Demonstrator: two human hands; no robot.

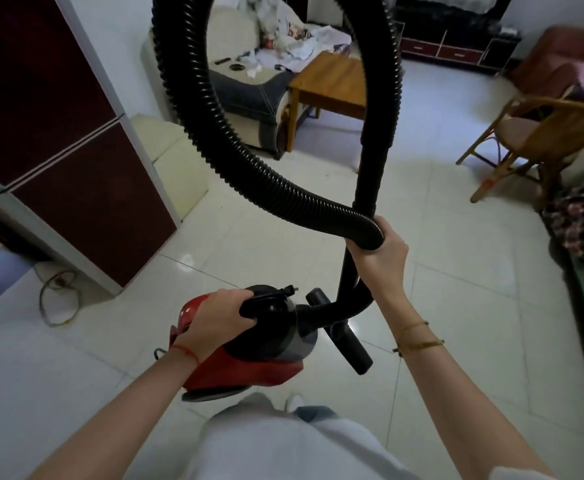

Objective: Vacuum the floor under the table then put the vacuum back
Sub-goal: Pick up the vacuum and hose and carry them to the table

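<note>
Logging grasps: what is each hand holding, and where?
Left hand grips the red vacuum cleaner by its black top handle; right hand grips the hose end.

Floor (456,271): pale glossy tiles, thin dark joints, light reflections. On floor, far centre: wooden table (328,81), standing on its legs, top bare as far as visible. Just beside table, on left: sofa (249,88) with clothes and small items on seat. Right side: wooden chair (540,133). Left side: tall dark red cabinet (75,168), and near its base yellowish cable (54,299) lying in loop on tiles.
</note>
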